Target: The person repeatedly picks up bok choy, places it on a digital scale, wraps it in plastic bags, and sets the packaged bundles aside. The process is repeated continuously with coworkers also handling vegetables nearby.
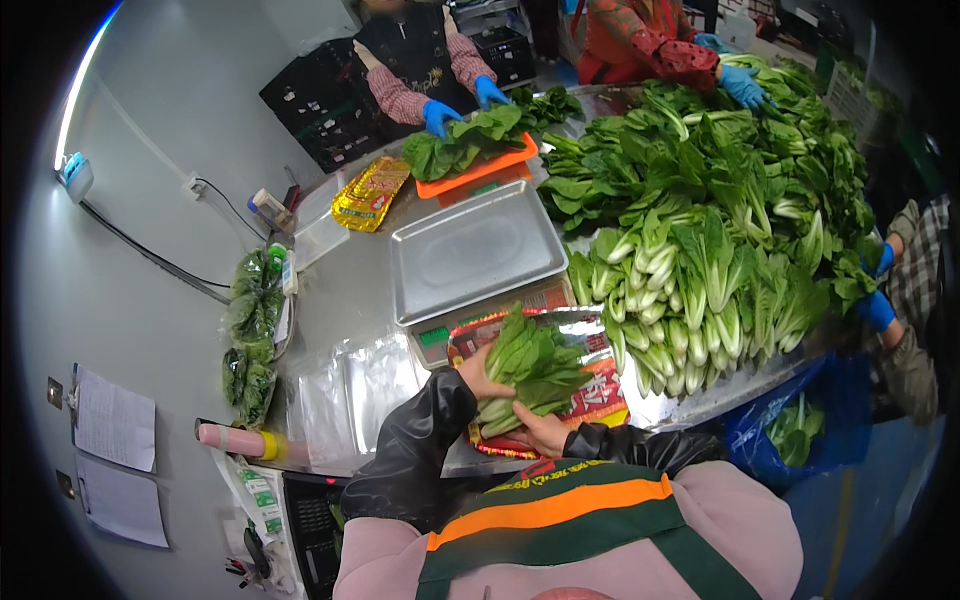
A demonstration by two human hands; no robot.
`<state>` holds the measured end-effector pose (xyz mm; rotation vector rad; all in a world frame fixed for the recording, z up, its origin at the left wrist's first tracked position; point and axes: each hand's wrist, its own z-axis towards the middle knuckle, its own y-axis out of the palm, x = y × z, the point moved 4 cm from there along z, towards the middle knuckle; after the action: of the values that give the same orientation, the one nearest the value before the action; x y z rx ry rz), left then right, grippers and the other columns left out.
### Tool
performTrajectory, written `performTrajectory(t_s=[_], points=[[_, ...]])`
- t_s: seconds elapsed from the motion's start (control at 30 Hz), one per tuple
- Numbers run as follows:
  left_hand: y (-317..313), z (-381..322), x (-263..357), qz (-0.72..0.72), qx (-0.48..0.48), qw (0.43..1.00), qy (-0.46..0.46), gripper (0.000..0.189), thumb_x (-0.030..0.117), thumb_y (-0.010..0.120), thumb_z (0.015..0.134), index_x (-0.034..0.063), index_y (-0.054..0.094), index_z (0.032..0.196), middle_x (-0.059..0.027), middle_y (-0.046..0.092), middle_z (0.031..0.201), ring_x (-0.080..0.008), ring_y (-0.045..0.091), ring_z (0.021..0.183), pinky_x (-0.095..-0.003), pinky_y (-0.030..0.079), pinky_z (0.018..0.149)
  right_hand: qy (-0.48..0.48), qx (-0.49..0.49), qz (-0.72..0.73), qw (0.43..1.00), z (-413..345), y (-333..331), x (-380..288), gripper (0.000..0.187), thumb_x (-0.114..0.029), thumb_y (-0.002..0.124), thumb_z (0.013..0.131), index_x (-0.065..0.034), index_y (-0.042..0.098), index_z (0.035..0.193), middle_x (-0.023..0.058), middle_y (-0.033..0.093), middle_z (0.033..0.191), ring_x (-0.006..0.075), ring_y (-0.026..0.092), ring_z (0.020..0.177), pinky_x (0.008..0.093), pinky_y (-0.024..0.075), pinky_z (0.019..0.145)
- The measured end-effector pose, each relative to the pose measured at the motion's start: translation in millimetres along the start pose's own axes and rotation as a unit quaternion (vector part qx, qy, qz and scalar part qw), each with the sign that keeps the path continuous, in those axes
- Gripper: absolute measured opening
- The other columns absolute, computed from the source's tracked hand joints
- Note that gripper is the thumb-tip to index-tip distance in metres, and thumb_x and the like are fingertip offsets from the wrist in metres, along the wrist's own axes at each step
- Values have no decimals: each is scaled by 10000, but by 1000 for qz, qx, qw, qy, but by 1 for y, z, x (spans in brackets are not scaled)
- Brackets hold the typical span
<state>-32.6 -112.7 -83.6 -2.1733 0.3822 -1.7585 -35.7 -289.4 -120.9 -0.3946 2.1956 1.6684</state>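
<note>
Between my two bare hands is a bunch of leafy greens (529,360), its pale stems toward me and its leaves pointing away. My left hand (484,375) wraps the left side of the bunch. My right hand (546,430) grips it low, near the stem ends. Under the greens lies a red and silver printed plastic packaging sheet or bag (600,397), partly covered by them. Just beyond stands a weighing scale with a metal tray (476,251); nothing lies on the tray. A large heap of the same greens (697,300) is piled to the right.
Clear plastic bags (352,397) lie on the steel table (345,300) at left, near bagged greens (251,322) and a pink roll (232,441). Across stand gold packaging (371,195) and an orange tray scale (480,169). Co-workers' blue-gloved hands (742,86) handle greens. A blue bag (772,450) hangs at right.
</note>
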Motion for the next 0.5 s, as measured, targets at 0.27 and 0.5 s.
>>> performTrajectory(t_s=[0.27,0.5], points=[[24,-32,42,343,37,938,14,1250,432,896,429,-83,273,1382,-294,424,1324,-409,450,1216,-436,361,1030,-17,36,34,999,3,-19,1,473,-301,493,990,-83,342,1382,80,465,1330,223,499,1200,398,447,994],[27,-26,34,329,50,942,-36,1052,357,872,486,-77,361,1295,-276,505,1214,-410,512,1132,-420,412,981,60,60,-52,995,2,-14,-4,536,-385,488,979,-117,315,1409,85,412,1380,213,457,1233,380,435,985]])
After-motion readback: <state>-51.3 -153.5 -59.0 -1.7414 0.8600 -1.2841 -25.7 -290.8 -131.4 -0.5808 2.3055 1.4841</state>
